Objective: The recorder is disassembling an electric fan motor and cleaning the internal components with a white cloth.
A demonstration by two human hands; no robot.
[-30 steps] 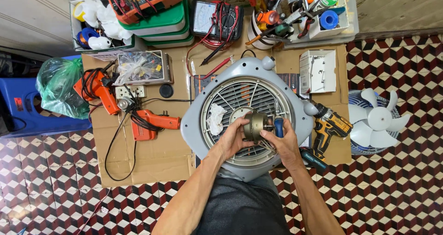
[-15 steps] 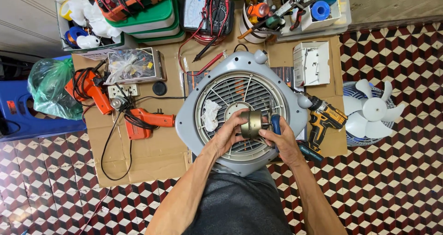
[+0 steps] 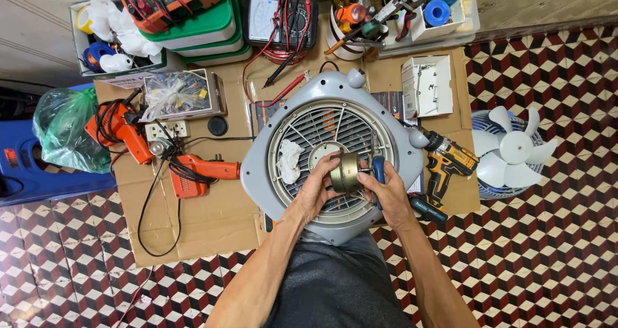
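Both hands close around a brass-coloured motor point(image 3: 346, 172), the left hand point(image 3: 317, 189) cupping its side, the right hand point(image 3: 384, 189) also gripping a blue-handled screwdriver point(image 3: 377, 171), over the grey fan housing point(image 3: 257, 173), a cordless drill point(image 3: 447, 164) just right.

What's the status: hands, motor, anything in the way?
Left hand grips the brass-coloured motor. Right hand holds a blue-handled screwdriver against it. Both over the grey fan housing; white rag on grille, clear of hands.
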